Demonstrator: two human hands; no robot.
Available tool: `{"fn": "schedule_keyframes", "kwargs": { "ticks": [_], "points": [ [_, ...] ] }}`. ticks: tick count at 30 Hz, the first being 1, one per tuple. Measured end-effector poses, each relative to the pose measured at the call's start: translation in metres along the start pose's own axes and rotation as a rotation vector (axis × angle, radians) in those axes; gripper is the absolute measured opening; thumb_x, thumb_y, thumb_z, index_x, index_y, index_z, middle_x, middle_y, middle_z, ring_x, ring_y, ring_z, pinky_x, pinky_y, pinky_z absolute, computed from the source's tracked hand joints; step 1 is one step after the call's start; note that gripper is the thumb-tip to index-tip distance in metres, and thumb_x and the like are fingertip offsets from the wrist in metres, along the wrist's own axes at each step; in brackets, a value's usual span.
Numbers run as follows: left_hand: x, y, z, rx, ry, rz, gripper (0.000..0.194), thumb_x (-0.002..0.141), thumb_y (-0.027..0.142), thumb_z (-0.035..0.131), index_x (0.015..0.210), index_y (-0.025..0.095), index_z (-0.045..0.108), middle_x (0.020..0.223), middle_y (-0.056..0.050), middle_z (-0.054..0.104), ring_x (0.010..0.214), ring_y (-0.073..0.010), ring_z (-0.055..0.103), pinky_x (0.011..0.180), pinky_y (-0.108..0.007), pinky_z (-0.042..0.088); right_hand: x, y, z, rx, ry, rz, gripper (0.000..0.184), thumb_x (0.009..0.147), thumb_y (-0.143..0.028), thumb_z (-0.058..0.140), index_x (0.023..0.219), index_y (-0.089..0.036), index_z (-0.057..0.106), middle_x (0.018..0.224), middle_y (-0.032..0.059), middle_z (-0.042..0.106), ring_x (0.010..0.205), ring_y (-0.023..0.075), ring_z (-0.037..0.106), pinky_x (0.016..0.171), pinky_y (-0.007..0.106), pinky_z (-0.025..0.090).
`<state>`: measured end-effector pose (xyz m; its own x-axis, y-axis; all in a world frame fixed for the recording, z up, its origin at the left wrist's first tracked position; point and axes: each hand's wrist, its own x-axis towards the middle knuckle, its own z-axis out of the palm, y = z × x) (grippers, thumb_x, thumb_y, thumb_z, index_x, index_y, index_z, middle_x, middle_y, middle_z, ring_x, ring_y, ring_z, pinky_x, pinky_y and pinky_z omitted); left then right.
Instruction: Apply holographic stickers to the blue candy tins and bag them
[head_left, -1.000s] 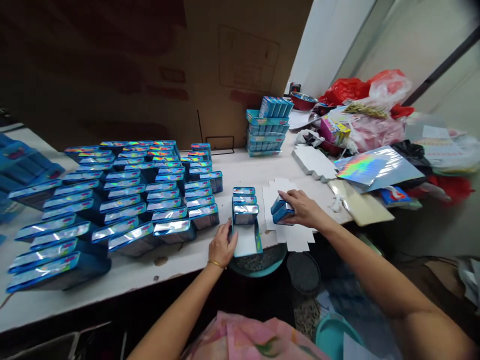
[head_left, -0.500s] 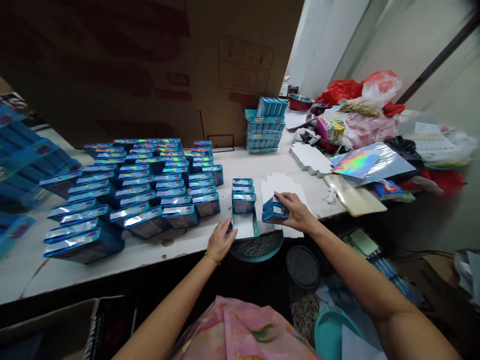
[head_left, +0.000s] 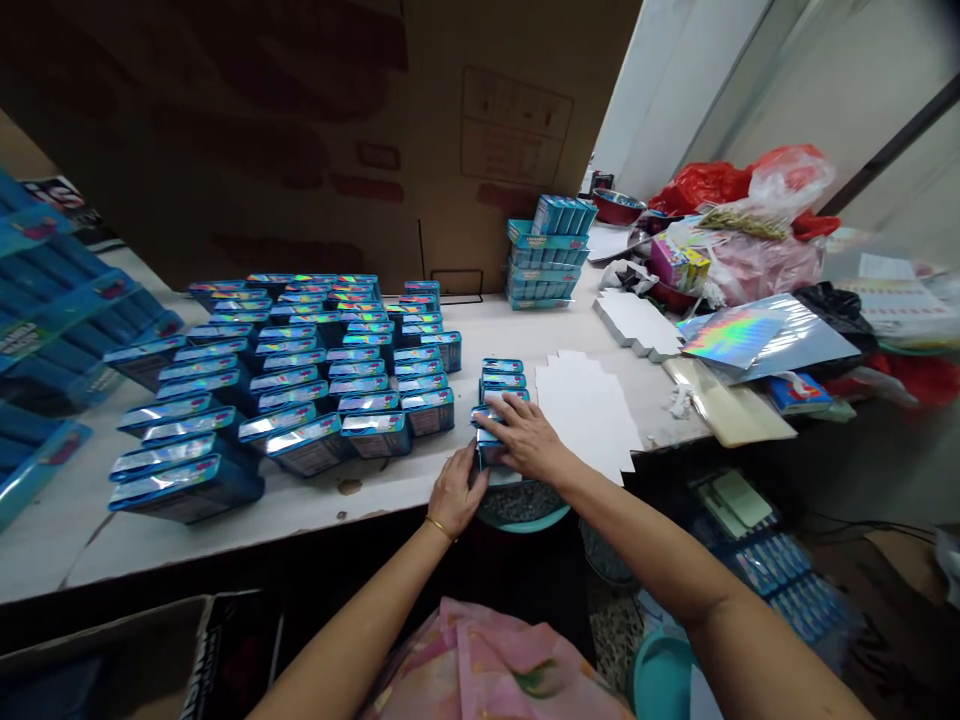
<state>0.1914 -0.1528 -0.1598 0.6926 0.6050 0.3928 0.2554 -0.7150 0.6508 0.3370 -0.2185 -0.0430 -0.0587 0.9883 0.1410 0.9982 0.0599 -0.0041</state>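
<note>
Small blue boxes (head_left: 502, 380) stand in a row inside an open blue display tray at the front of the table. My right hand (head_left: 525, 435) is closed over the blue boxes (head_left: 491, 450) at the tray's near end, which its fingers partly cover. At the tray's near left side rests my left hand (head_left: 454, 492), fingers bent against the tray's edge; most of the tray is hidden by the hands. To the left stand several rows of the same blue boxes (head_left: 300, 365).
Flat white die-cut card (head_left: 589, 410) lies right of the tray, with a card stack (head_left: 637, 322) behind it. Filled trays (head_left: 547, 265) are piled by the large carton (head_left: 300, 140). More filled trays (head_left: 67, 300) stand at left. A teal basin (head_left: 525, 507) sits below the table edge.
My right hand has carried the blue boxes left from above the white card into the near end of the tray. My left hand stays by the tray. The view has shifted slightly.
</note>
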Motion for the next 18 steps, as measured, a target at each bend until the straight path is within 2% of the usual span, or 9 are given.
{"fn": "schedule_keyframes", "kwargs": {
  "ticks": [3,5,7,10,12,15,18],
  "points": [
    [0.000,0.000,0.000,-0.004,-0.012,-0.009,0.047,0.082,0.031,0.039,0.127,0.015,0.035,0.113,-0.011,0.052,0.104,-0.0195,0.048,0.090,-0.037,0.040,0.000,0.004,0.004,0.005,-0.007,-0.034,0.072,0.069,-0.030,0.062,0.132,-0.027,0.030,0.143,0.0030,0.019,0.131,0.0303,0.004,0.103,0.050,0.014],
    [0.000,0.000,-0.002,-0.019,-0.022,-0.010,0.047,0.083,0.031,0.039,0.127,0.016,0.035,0.111,-0.010,0.052,0.103,-0.0191,0.049,0.089,-0.036,0.041,-0.005,0.011,0.006,0.056,-0.027,-0.078,0.073,0.070,-0.039,0.060,0.134,-0.025,0.027,0.142,0.0039,0.020,0.131,0.0299,0.001,0.104,0.051,0.013],
    [0.001,0.000,-0.005,-0.037,-0.029,-0.011,0.046,0.082,0.031,0.039,0.126,0.017,0.036,0.110,-0.009,0.053,0.101,-0.0187,0.050,0.088,-0.035,0.042,-0.012,0.019,0.009,0.120,-0.020,-0.094,0.070,0.076,-0.045,0.052,0.135,-0.022,0.024,0.141,0.0051,0.023,0.132,0.0261,0.002,0.104,0.049,0.017],
    [0.002,-0.001,-0.008,-0.060,-0.043,-0.008,0.045,0.082,0.032,0.040,0.126,0.019,0.038,0.108,-0.009,0.054,0.100,-0.0188,0.050,0.087,-0.035,0.042,-0.023,0.025,0.018,0.188,0.054,-0.033,0.060,0.084,-0.040,0.041,0.136,-0.019,0.021,0.140,0.0063,0.026,0.132,0.0191,0.008,0.104,0.042,0.023],
    [0.003,-0.002,-0.009,-0.067,-0.056,0.000,0.046,0.082,0.032,0.040,0.126,0.019,0.038,0.108,-0.009,0.055,0.099,-0.0193,0.051,0.087,-0.036,0.042,-0.028,0.026,0.023,0.186,0.077,0.010,0.059,0.085,-0.039,0.039,0.136,-0.017,0.021,0.141,0.0074,0.024,0.132,0.0184,0.007,0.104,0.041,0.024],
    [0.004,-0.002,-0.009,-0.062,-0.066,-0.006,0.047,0.082,0.031,0.040,0.127,0.019,0.037,0.108,-0.009,0.055,0.098,-0.0200,0.051,0.086,-0.038,0.042,-0.029,0.024,0.020,0.123,0.008,0.045,0.061,0.084,-0.041,0.041,0.136,-0.019,0.020,0.142,0.0085,0.019,0.132,0.0213,0.005,0.104,0.048,0.017],
    [0.004,-0.001,-0.009,-0.059,-0.061,-0.016,0.047,0.082,0.030,0.041,0.127,0.019,0.037,0.108,-0.009,0.055,0.098,-0.0202,0.051,0.086,-0.038,0.043,-0.018,0.027,0.004,0.149,-0.068,0.039,0.068,0.080,-0.047,0.045,0.137,-0.023,0.016,0.142,0.0077,0.019,0.132,0.0236,0.007,0.102,0.053,0.016]
  ]
}}
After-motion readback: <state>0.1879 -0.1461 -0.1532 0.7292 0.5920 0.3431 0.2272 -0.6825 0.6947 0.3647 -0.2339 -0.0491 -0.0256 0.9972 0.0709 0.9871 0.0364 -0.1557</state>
